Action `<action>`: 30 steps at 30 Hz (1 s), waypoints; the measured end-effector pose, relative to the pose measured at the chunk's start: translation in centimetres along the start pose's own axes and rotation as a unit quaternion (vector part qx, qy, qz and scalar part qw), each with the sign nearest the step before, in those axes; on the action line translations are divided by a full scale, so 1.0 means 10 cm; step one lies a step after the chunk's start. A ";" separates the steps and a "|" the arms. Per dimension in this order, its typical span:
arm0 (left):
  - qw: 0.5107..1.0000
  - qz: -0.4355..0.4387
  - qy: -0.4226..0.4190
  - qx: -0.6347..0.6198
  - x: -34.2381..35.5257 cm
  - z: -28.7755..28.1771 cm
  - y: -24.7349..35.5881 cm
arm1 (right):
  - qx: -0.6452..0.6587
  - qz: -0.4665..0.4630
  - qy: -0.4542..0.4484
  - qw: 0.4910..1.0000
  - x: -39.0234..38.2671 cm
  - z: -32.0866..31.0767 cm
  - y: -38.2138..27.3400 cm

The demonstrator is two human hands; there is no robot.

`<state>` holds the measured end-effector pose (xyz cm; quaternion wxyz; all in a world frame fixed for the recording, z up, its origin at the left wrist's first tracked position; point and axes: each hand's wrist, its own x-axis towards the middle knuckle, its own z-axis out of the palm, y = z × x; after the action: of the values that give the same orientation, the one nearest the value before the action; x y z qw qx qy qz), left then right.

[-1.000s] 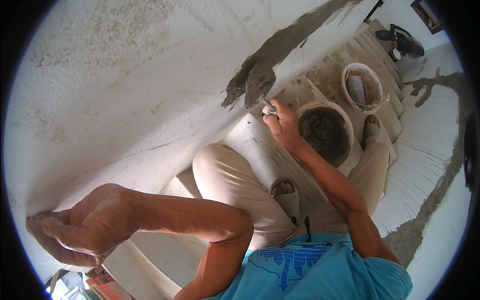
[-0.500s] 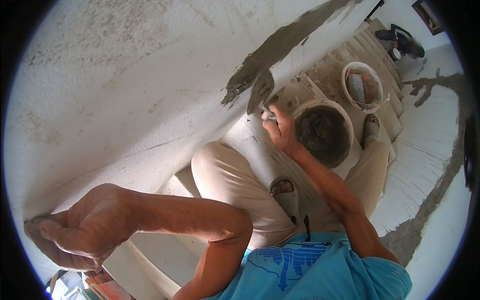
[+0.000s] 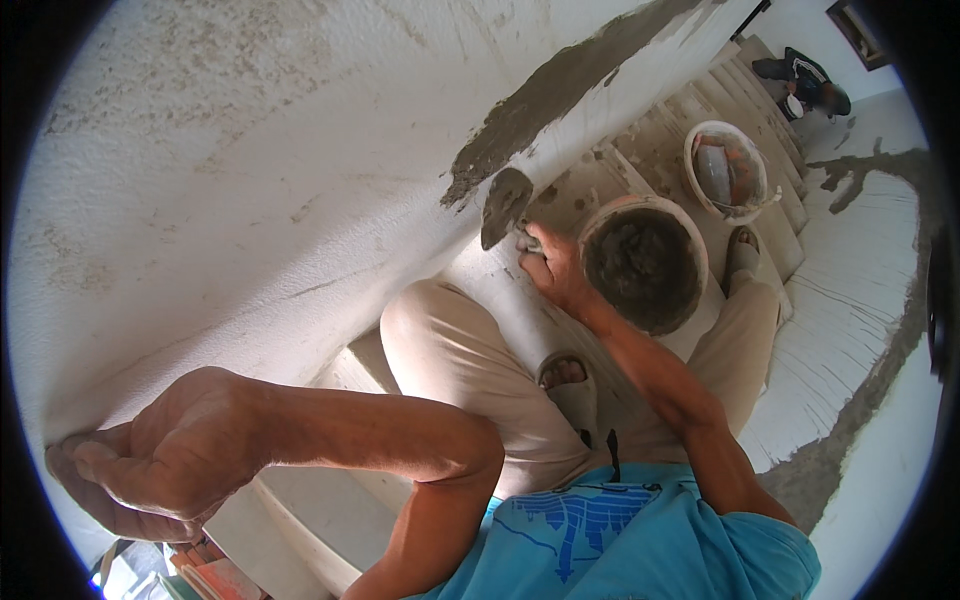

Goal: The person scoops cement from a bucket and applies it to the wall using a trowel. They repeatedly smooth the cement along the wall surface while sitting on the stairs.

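My right hand [image 3: 556,265] is closed round the handle of a trowel [image 3: 506,208], whose blade is coated with grey mortar. The blade is close to the white wall [image 3: 300,200], just below the lower end of a dark strip of wet mortar [image 3: 545,100]; whether it touches the wall I cannot tell. Beside my right hand stands a bucket [image 3: 690,315] with grey mortar [image 3: 642,258] in it. At the lower left my left hand [image 3: 180,455] is open against the wall, its loosely bent fingers outstretched and holding nothing.
Stairs [image 3: 690,110] rise at the upper right and continue below my left arm. A second white bucket [image 3: 752,212] with orange pieces stands farther up. Beyond it another person [image 3: 805,80] bends over. Another mortar strip [image 3: 868,395] crosses the right wall.
The trowel has come away from the mortar strip, slightly down and left, and its blade has turned to show its mortar-covered face. My left hand stays in place.
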<state>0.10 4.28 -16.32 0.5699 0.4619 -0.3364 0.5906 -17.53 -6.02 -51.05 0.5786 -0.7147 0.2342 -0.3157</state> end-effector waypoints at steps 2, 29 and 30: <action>1.000 -0.001 0.009 0.001 -0.03 0.04 0.03 | 0.003 -0.003 0.003 1.000 0.10 0.01 0.01; 0.999 0.033 -0.005 0.013 0.04 0.00 -0.04 | -0.002 0.001 0.032 0.999 0.34 -0.03 0.01; 0.999 0.036 -0.007 0.012 0.04 0.01 -0.03 | -0.011 -0.007 0.025 1.000 0.25 -0.02 0.07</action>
<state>0.42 4.39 -16.00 0.5404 0.4601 -0.3494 0.6117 -15.92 -8.03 -51.28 0.5624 -0.7143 0.2472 -0.3351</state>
